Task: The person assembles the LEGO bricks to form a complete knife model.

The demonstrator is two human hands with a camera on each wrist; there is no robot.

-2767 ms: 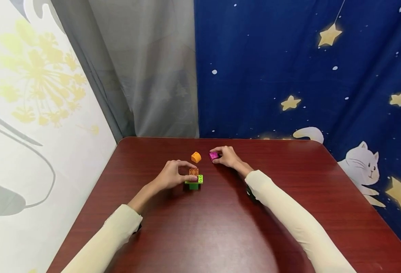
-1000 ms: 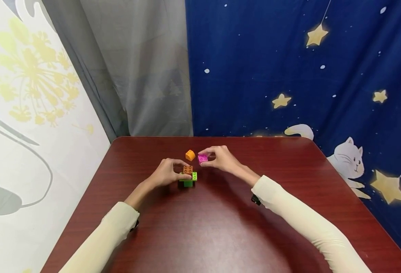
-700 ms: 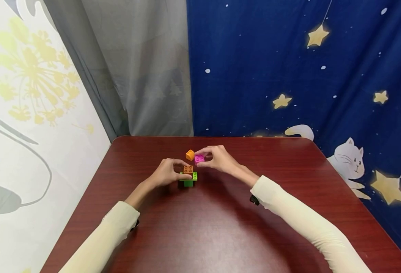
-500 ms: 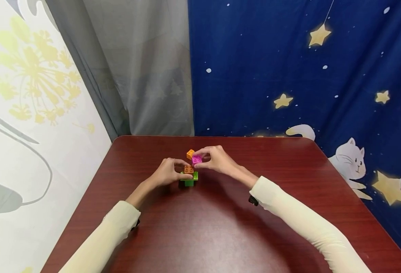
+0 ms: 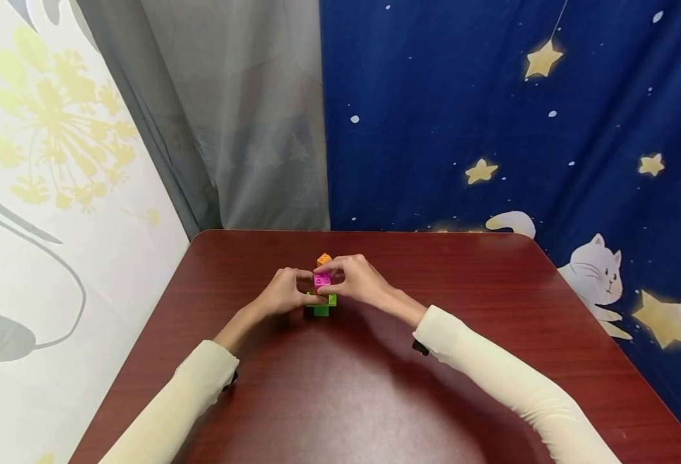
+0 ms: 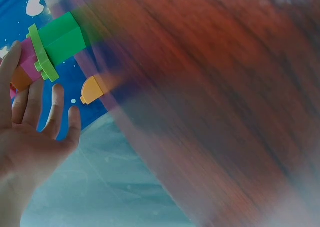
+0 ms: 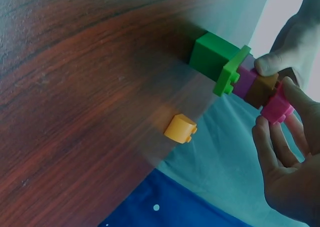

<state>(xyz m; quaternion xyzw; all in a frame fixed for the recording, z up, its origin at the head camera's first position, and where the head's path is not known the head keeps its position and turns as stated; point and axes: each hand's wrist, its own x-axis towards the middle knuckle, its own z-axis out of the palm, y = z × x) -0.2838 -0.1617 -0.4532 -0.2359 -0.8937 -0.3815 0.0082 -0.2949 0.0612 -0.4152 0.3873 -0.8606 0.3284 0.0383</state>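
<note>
A tower of toy building bricks stands on the table: a green block [image 7: 212, 54] at the bottom, a lime plate [image 7: 231, 73], a purple brick [image 7: 245, 79] and an orange-brown brick [image 7: 261, 90]. My left hand [image 5: 284, 293] steadies this tower, thumb and fingers pinching it around the purple and orange-brown bricks. Between the thumb and fingertips of my right hand [image 5: 359, 278] is a pink brick [image 7: 276, 108], right at the top of the orange-brown one and slightly askew to it. From the head view, the hands cover much of the tower's middle.
Just behind the tower lies a loose yellow-orange curved brick [image 7: 180, 129], close to the right fingers in the head view. The reddish-brown table [image 5: 340, 386] ends at a grey curtain [image 5: 270, 129] and a blue star-patterned curtain [image 5: 433, 129].
My right hand has carried the pink brick leftward from the table, past the curved brick, to the tower's top. My left hand has kept its hold on the tower.
</note>
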